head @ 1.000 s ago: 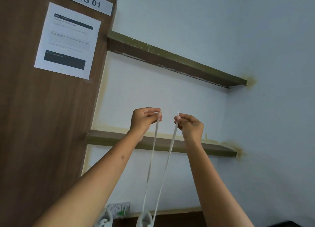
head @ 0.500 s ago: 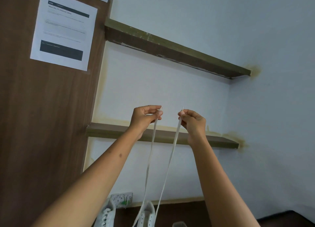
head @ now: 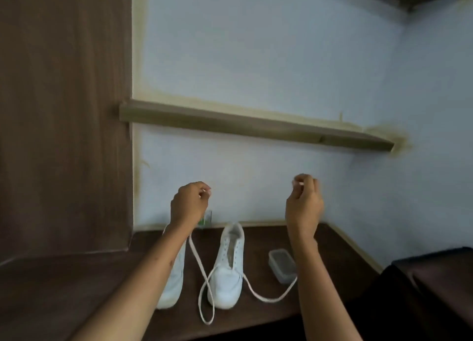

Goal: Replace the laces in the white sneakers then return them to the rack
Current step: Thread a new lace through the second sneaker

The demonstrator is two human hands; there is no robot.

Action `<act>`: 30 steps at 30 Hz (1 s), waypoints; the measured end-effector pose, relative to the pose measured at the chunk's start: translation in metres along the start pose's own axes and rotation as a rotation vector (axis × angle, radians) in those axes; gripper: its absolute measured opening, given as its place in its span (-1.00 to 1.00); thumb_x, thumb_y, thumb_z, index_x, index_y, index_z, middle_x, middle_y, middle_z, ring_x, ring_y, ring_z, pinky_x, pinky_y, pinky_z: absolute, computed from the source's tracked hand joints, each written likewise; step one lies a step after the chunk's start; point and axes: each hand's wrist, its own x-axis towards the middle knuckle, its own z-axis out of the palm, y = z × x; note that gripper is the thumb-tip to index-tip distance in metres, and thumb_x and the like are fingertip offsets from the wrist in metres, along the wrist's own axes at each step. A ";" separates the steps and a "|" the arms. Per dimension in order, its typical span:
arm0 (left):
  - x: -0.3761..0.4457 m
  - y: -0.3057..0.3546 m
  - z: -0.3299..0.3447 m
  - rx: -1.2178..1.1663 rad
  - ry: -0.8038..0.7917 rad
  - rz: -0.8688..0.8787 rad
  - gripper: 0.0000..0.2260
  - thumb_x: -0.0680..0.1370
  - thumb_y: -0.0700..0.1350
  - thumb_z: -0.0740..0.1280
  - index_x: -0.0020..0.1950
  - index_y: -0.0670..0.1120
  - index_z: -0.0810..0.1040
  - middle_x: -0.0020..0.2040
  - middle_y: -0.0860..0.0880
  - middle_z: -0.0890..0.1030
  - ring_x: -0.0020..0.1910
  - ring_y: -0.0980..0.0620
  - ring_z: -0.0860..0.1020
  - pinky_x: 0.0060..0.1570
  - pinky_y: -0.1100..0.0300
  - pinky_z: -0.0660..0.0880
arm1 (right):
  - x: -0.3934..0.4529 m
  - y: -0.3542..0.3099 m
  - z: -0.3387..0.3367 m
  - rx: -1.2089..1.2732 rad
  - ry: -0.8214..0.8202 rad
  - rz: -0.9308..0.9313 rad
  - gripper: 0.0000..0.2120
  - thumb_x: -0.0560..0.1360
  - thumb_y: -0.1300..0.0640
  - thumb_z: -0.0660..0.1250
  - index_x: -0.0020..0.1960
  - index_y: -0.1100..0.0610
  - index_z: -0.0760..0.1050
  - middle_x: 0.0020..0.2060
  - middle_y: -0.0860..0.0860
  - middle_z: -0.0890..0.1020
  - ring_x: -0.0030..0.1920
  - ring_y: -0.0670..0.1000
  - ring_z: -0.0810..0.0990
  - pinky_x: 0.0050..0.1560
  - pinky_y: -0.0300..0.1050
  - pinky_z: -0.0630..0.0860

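Both hands have dropped and spread apart since the earlier frames, and the lace that was held taut between them now hangs slack; the view has tilted down to show the table. Left hand (head: 190, 204) is raised, its fingers (head: 206, 191) curled together and pinching one end of the flat white fabric lace (head: 204, 280). Right hand (head: 304, 207) is raised at a similar height, well apart from the left, its fingers (head: 299, 180) curled and pinching the other lace end.

Below the left fingers the lace runs down behind the wrist, crosses itself in a loose loop in front of the toe of the unlaced white low-top sneaker (head: 229, 266), then curves right across the table and rises behind the right forearm. This sneaker stands upright below and between the two sets of fingers, heel toward the wall, tongue exposed, empty eyelet rows visible. A second white sneaker (head: 174, 281) stands just beside it, under the left forearm and partly hidden.

Below the right fingers, a small grey rectangular container with rounded corners (head: 282, 265) lies near the unlaced sneaker. All rest on the dark brown wood-grain table (head: 89, 284). Above the fingers, a plain wooden wall shelf (head: 256, 125) crosses the pale blue wall.
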 end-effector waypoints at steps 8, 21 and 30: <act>-0.043 -0.091 0.094 -0.131 -0.215 -0.107 -0.78 0.58 -0.17 0.35 0.19 0.04 0.62 -0.19 0.12 0.67 -0.31 0.15 0.63 -0.16 0.14 0.57 | -0.128 0.087 0.074 0.065 -0.535 0.348 -0.82 0.51 0.31 0.33 -0.11 0.03 0.54 -0.18 -0.05 0.64 -0.16 -0.07 0.61 -0.07 -0.01 0.59; -0.083 -0.147 0.171 -0.140 -0.158 -0.136 -0.86 0.52 -0.16 0.42 0.01 0.03 0.71 -0.06 0.16 0.66 -0.08 0.20 0.62 -0.07 0.21 0.56 | -0.207 0.119 0.140 -0.165 -0.427 0.235 -0.93 0.46 0.16 0.47 -0.08 0.02 0.67 0.11 -0.02 0.50 0.07 0.07 0.34 0.08 0.09 0.45; -0.080 -0.150 0.173 -0.224 -0.157 -0.147 -0.82 0.50 -0.18 0.45 0.02 0.07 0.70 -0.06 0.19 0.69 -0.12 0.28 0.63 -0.07 0.29 0.56 | -0.193 0.113 0.153 0.131 -0.496 0.758 -0.72 0.46 0.24 0.41 -0.28 -0.13 0.57 0.14 -0.18 0.36 0.14 -0.04 0.19 0.32 0.02 0.33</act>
